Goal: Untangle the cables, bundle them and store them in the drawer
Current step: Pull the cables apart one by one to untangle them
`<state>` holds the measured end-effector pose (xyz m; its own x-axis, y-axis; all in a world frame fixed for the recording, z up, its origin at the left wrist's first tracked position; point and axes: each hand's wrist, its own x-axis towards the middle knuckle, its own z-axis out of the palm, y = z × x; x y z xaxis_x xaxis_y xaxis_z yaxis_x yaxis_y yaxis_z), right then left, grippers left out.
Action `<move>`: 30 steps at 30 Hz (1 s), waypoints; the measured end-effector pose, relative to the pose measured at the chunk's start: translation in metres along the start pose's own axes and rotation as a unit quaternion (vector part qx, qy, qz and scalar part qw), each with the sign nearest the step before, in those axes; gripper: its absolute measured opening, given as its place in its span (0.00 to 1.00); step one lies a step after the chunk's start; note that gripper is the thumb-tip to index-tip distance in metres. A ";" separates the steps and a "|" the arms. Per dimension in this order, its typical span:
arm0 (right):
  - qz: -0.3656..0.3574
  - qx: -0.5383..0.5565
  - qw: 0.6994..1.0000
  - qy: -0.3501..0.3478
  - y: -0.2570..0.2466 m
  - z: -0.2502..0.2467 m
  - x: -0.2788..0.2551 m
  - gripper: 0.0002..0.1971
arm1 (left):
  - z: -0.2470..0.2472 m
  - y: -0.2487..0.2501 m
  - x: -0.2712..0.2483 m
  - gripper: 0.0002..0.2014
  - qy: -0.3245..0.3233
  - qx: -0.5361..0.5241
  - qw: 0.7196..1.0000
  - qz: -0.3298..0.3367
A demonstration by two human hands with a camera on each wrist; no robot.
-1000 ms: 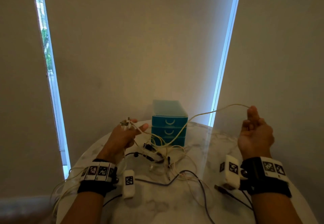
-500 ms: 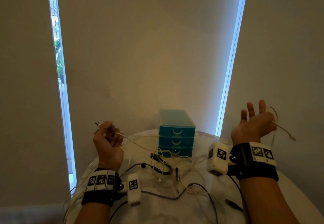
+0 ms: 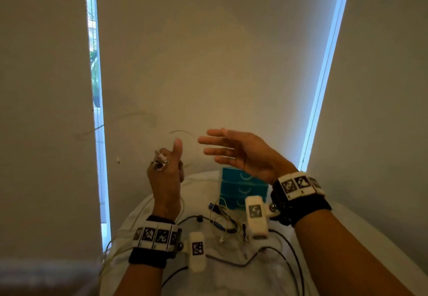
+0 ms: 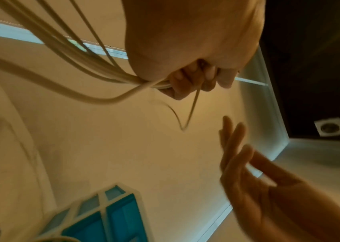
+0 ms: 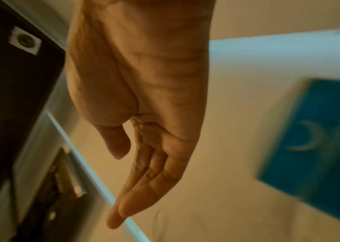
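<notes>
My left hand is raised above the table's far left, thumb up, gripping a bunch of white cable strands with metal plugs poking out by the knuckles. A thin loop of that cable arcs blurred beside the thumb. My right hand hovers just right of it with straight, spread fingers and holds nothing. Several tangled white and black cables lie on the white round table. The teal three-drawer box stands behind, all drawers closed, partly hidden by my right wrist.
A black cable curves over the table's near side. White cable strands hang off the table's left edge. Beige blinds close off the back, with bright window slits at left and right.
My right hand let go of the white cable end and swung left to beside the left hand, fingers straight. My left hand rose and moved right with the cable bunch.
</notes>
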<state>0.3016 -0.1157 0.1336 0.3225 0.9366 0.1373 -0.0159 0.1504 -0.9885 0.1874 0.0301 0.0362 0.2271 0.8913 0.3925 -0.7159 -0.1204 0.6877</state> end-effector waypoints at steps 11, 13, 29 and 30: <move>0.044 0.045 0.977 0.204 0.116 -0.061 -0.013 0.16 | 0.039 -0.044 0.044 0.18 -0.296 0.609 0.736 -0.015; -0.004 -0.013 0.973 0.231 0.103 -0.053 -0.006 0.14 | 0.045 -0.052 0.040 0.14 -0.317 0.679 0.662 0.004; -0.095 -0.201 0.944 0.243 0.113 -0.051 -0.005 0.04 | 0.042 -0.072 0.034 0.15 -0.377 0.654 0.656 -0.010; -0.058 -0.215 0.943 0.246 0.109 -0.052 -0.008 0.10 | 0.040 -0.070 0.037 0.14 -0.358 0.636 0.683 -0.024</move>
<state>0.3460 -0.1236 0.0218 0.7006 0.6448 0.3056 0.3987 0.0014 -0.9171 0.2724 0.0544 0.0270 0.8207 0.5202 0.2364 0.3531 -0.7870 0.5058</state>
